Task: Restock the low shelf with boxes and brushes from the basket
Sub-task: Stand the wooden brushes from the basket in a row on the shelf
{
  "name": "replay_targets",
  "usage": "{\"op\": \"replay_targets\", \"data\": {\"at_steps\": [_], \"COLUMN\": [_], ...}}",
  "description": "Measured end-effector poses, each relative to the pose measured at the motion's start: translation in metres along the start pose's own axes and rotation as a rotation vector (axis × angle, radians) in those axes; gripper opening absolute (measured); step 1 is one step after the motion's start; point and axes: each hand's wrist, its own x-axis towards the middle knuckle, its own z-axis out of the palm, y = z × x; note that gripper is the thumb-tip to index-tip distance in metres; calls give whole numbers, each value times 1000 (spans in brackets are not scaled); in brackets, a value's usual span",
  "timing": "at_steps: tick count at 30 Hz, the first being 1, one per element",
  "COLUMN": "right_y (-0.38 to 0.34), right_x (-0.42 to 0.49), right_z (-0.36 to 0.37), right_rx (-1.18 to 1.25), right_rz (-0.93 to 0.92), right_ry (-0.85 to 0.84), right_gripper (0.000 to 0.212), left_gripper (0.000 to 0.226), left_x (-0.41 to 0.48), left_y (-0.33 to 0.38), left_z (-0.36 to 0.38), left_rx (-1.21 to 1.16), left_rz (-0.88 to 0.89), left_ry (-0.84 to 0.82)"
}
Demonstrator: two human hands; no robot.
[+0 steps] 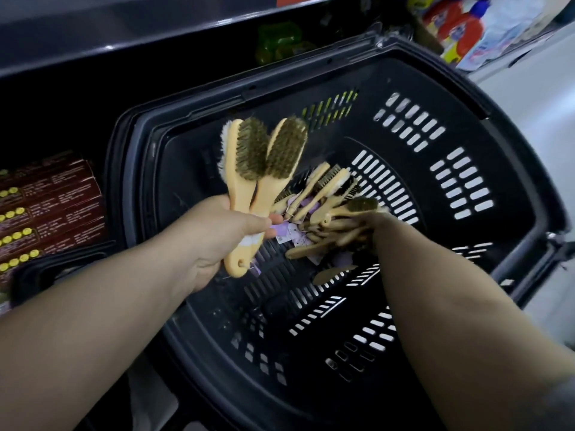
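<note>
Fingers [273, 218] of the left hand [217, 241] are curled tight round the pale handles of 3 brushes [280, 157], bristle heads fanned upward: 1 white, 2 brass-coloured. Well to the left of those fingers, dark red boxes [53, 206] with yellow dots lie stacked. Just right of the fingers, on the slotted floor of the black basket [513, 150], lies a loose pile of brushes [323, 194] mixed with purple tags [298, 237]. The right hand [371, 228] reaches down into the right side of that pile; it is blurred and I cannot tell whether its fingers are wide, narrow or holding anything. Above the basket sit green packs [280, 42], and far right of both hands, coloured bottles [466, 23].
</note>
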Motion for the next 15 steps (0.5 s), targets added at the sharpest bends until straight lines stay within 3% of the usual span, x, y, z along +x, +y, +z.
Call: {"op": "replay_targets", "data": {"at_steps": [2, 5, 7, 15], "right_y": [-12, -26, -35, -4], "right_x": [-16, -46, -71, -189], "right_z": [-7, -7, 0, 30], "right_rx": [-109, -153, -38, 271], "right_rz": [22, -235, -366, -506], "right_ry": [-98, -136, -214, -702], "right_gripper": [25, 36, 39, 25], "left_gripper": [17, 15, 15, 21], "left_x": [0, 1, 2, -7], "left_y": [0, 1, 3, 6], "left_z": [1, 4, 5, 8], "left_rx": [-14, -52, -98, -250], "left_rz": [15, 11, 18, 51], "left_ry": [23, 58, 56, -28]}}
